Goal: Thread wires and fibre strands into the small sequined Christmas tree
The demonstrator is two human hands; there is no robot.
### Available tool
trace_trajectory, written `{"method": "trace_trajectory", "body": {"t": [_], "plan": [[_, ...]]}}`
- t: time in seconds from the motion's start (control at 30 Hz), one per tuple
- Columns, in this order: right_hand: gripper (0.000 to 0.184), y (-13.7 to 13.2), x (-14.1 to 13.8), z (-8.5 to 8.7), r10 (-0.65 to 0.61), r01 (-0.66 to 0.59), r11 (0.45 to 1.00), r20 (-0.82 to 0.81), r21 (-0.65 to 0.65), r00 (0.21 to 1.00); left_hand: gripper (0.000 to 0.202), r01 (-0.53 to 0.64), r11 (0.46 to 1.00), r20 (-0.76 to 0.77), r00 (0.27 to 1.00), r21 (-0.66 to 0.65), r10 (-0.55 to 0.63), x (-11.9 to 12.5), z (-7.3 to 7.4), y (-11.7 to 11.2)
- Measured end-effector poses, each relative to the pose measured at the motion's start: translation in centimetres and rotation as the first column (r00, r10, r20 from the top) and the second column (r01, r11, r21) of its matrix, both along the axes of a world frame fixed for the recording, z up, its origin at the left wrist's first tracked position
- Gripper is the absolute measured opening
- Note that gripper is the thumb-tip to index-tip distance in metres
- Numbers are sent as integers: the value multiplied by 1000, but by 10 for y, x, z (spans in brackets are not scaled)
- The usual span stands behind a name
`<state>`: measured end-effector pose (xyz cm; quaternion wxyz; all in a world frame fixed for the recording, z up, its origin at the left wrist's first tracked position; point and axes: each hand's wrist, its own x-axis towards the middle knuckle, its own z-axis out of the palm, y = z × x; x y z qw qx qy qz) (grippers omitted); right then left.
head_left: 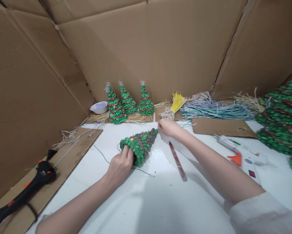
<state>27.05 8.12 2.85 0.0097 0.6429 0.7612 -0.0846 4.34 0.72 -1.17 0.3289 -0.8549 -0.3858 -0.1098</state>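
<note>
green sequinned cone tree (141,144), red garland, lying tilted on white table, tip pointing right

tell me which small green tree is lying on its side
The tree in the hands: left hand at its base, right hand at its tip. The three back trees stand upright.

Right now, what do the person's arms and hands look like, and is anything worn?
The left hand and right hand are bare: no gloves, rings or watch visible. An off-white sleeve begins near the right elbow; the left forearm shows none.
</note>
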Motion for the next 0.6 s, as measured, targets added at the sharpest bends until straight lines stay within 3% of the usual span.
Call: {"method": "trace_trajectory", "body": {"t": [0.43, 0.6], "plan": [[23, 1, -1, -1, 22, -22, 999, -18, -33, 1000, 18, 109, 993, 82, 990, 55, -113, -5, -5, 1], [24, 2, 3, -1, 5, -6, 1000, -17, -18, 1000, 17, 88, 991, 74, 993, 103, -96, -1, -2, 0]]}}
